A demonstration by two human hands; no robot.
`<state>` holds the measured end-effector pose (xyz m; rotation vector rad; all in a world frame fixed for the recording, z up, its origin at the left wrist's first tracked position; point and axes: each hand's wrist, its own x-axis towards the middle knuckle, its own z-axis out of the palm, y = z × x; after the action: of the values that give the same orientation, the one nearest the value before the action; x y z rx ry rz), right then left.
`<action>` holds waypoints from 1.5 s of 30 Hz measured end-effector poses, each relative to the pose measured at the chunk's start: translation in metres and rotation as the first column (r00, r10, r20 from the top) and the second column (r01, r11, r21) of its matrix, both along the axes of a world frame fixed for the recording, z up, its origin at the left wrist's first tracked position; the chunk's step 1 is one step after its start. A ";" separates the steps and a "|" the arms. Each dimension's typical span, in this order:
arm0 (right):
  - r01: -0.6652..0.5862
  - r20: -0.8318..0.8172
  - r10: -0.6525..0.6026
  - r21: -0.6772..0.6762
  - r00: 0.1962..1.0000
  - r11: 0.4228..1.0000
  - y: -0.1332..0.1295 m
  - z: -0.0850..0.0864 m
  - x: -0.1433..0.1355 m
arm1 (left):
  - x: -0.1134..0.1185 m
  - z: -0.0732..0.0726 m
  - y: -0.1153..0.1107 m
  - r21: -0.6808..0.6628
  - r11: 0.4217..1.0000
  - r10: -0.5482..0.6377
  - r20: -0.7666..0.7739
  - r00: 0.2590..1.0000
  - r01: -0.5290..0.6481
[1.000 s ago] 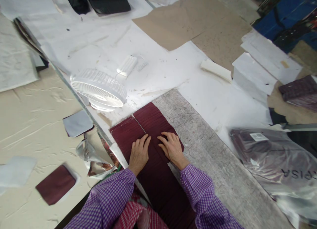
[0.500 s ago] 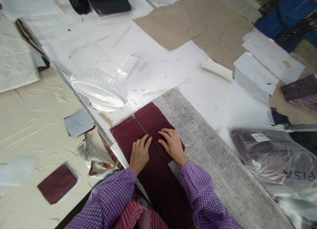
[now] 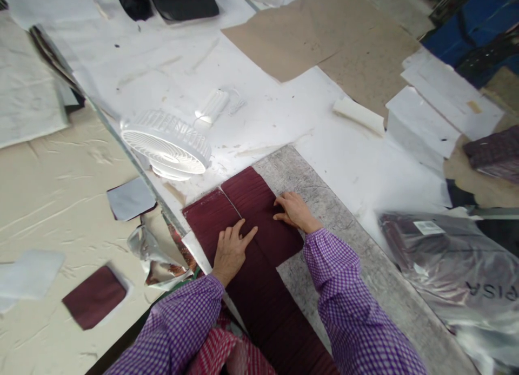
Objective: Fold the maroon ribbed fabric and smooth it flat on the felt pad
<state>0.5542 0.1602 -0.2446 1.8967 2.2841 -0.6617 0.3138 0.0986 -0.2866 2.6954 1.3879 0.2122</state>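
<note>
The white-papered table [image 3: 284,110] fills most of the view, with a cream sheet [image 3: 52,202] covering its left part. Brown paper sheets [image 3: 324,39] lie at the far side, well apart from the hands. A grey worn board [image 3: 357,256] runs diagonally across the near right, and a clear plastic bag [image 3: 450,267] holding a dark folded garment rests just beside it at the right edge. The maroon fabric [image 3: 251,229] lies partly on the board and partly on the white paper, folded in two long panels side by side with a seam line between them; its near end runs down toward the person's body. A white round fan [image 3: 166,145] lies face up near the far left corner of the fabric, not touching it. A stack of white paper sheets [image 3: 430,115] sits at the far right. A small maroon swatch [image 3: 94,296] lies on the cream sheet, well apart from the main piece. The left hand [image 3: 232,250] rests flat on the fabric, fingers spread, index finger extended along the seam, gripping nothing. The right hand [image 3: 295,211] rests at the right edge of the right panel, fingers loosely curled on the cloth; whether it pinches the edge cannot be determined.
</note>
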 end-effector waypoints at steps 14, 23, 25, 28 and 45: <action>0.465 -0.111 -0.483 -0.157 0.868 0.871 -0.073 -0.011 0.009 | -0.001 0.000 -0.001 -0.043 0.999 0.011 0.019 1.000 -0.011; 0.396 -0.096 -0.420 -0.201 0.902 0.896 -0.063 -0.006 0.013 | -0.002 -0.001 -0.002 -0.112 0.993 0.048 0.063 0.997 -0.041; 0.397 -0.053 -0.413 -0.184 0.909 0.899 -0.063 -0.006 0.012 | -0.002 0.000 -0.002 -0.104 0.994 0.040 0.060 0.997 -0.034; 0.393 0.027 -0.393 -0.134 0.919 0.910 -0.067 -0.005 0.006 | -0.001 0.001 -0.001 -0.076 0.997 0.032 0.053 0.998 -0.028; 0.185 -0.063 -0.189 -0.068 0.980 0.980 -0.041 0.005 0.011 | -0.003 0.003 -0.001 -0.134 0.990 -0.028 0.106 0.994 0.042</action>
<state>0.5654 0.1188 -0.2399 2.1090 2.1134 -0.8223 0.3106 0.0972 -0.2833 2.5568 1.2760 0.2413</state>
